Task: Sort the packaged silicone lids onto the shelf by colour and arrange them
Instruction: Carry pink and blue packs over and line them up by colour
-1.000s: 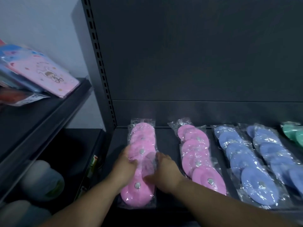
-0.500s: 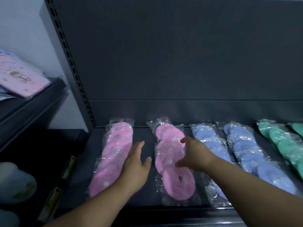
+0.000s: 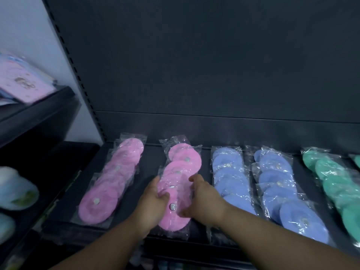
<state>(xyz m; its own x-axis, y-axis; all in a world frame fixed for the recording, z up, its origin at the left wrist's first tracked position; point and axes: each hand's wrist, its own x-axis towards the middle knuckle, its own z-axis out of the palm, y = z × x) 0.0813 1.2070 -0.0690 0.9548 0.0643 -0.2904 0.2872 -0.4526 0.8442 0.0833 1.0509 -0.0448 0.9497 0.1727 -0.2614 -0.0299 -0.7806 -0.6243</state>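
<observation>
Gripping the right pink row (image 3: 182, 170) from both sides, that's what the hands were doing. The left hand (image 3: 153, 204) had its fingers curled on the row's left edge with the thumb lying over the top of the plastic, and the right hand (image 3: 204, 201) was cupped round the right edge, thumb down on the nearest lid. So the row sat right between the two hands, with its near half bracketed and its far half sticking out past the fingertips. Its long axis ran front to back on the shelf (image 3: 153, 158), far end pointing at the back panel (image 3: 194, 65) and leaning a touch to the right. The left pink row (image 3: 113, 182) lay just beside it, apart from the left hand, and was clearly more slanted, near end swung out left. On the other side came two blue rows (image 3: 229, 178) (image 3: 282, 191), then a green row (image 3: 335, 182), all lying front to back too. Everything was a bit blurry, so I couldn't tell how tight the grip was.
</observation>
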